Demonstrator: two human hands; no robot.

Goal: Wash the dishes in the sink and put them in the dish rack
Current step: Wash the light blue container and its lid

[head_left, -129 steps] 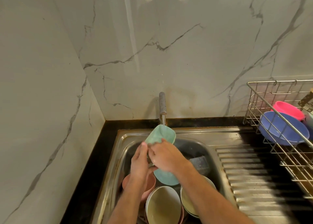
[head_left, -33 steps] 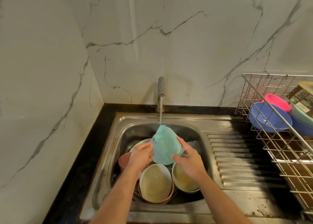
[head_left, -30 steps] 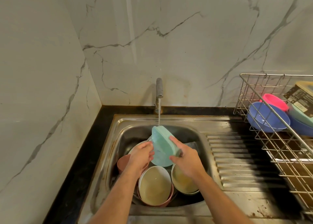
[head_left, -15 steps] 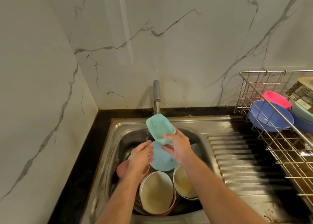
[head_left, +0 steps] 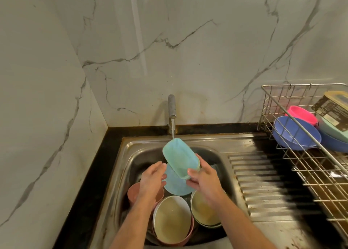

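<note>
hands (head_left: 180, 182) holding teal dish (head_left: 179, 157), under tap (head_left: 172, 110)

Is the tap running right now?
On: a thin stream falls from the tap onto the teal dish that the right hand holds over the sink.

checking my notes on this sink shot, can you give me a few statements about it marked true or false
1. Water from the tap runs onto the green dish. True.
2. The left hand grips the green dish. False: the right hand holds it; the left hand is open beside it.
3. The rack holds no dishes. False: a blue bowl and a pink bowl lie in it.
4. Bowls still sit in the sink. True.
5. The rack stands left of the sink. False: it stands on the right.
</note>
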